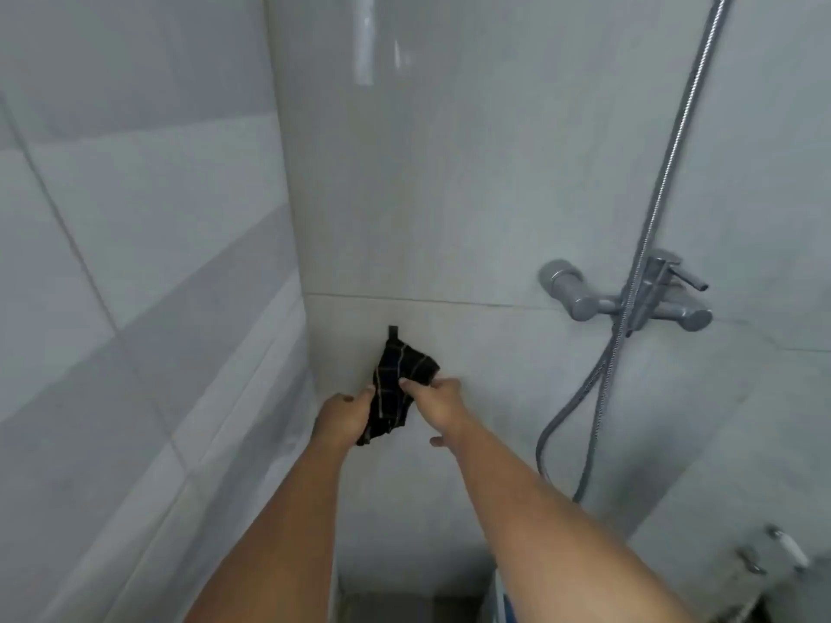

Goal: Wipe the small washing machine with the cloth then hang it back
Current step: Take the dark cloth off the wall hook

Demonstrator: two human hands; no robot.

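A dark checked cloth (398, 384) hangs against the grey tiled wall, its top corner at a small black hook (393, 331). My left hand (344, 415) grips the cloth's left and lower edge. My right hand (438, 400) pinches its right side just below the middle, with the lower fingers spread free. Both arms reach up from the bottom of the view. The washing machine is not clearly visible; only a white and blue edge (506, 600) shows at the bottom, behind my right arm.
A chrome shower mixer tap (629, 294) is fixed to the wall on the right, with a metal hose (602, 375) looping down beside it. A tiled wall (135, 263) closes the left side. Small chrome fittings (773, 550) sit at lower right.
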